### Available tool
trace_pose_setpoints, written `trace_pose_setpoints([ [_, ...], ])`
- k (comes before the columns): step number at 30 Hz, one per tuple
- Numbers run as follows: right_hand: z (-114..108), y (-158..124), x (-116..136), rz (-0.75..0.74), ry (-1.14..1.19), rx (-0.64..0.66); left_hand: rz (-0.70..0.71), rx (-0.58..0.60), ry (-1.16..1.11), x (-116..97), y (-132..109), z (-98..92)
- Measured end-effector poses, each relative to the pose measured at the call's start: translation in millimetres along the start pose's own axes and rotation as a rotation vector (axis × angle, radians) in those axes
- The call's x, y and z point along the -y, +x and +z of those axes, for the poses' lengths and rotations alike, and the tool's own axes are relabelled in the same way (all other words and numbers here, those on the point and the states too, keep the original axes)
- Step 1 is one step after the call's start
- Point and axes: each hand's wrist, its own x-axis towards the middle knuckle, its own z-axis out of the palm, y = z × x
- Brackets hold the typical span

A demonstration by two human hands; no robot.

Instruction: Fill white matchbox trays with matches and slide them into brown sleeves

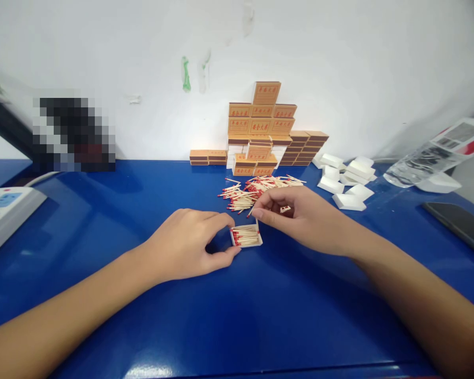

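Note:
A small white matchbox tray (pixel 246 245) lies on the blue table, filled with red-tipped matches (pixel 246 235). My left hand (pixel 193 242) grips its left end between thumb and index finger. Just above the tray's right end, my right hand (pixel 296 213) pinches a match (pixel 257 223) between thumb and forefinger, its red head pointing down at the tray. More matchsticks may be tucked under the curled fingers, where a pale bit shows. Right behind my right hand spreads a loose pile of matches (pixel 240 197).
Stacked matchboxes (pixel 260 126) stand against the wall, with two more boxes (pixel 208 157) to their left. Empty white trays (pixel 349 201) lie heaped at right, near a plastic bottle (pixel 422 160) and a dark phone (pixel 458 223). A white device (pixel 11 210) sits at far left.

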Motion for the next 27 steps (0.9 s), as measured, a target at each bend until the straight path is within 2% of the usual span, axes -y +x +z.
trace_pose_setpoints([
  [6, -1.0, -0.7, 6.0, 0.026, 0.202, -0.02, -0.053, 0.01, 0.02, -0.7, 0.8, -1.4],
  [16, 15.5, -0.2, 13.6, 0.092, 0.272, 0.026, -0.113, 0.008, 0.031, -0.3, 1.1, -1.6],
  [27, 16.0, 0.0, 10.4, 0.012, 0.07, 0.034, -0.1, 0.026, 0.04, 1.2, 2.6, -0.4],
])
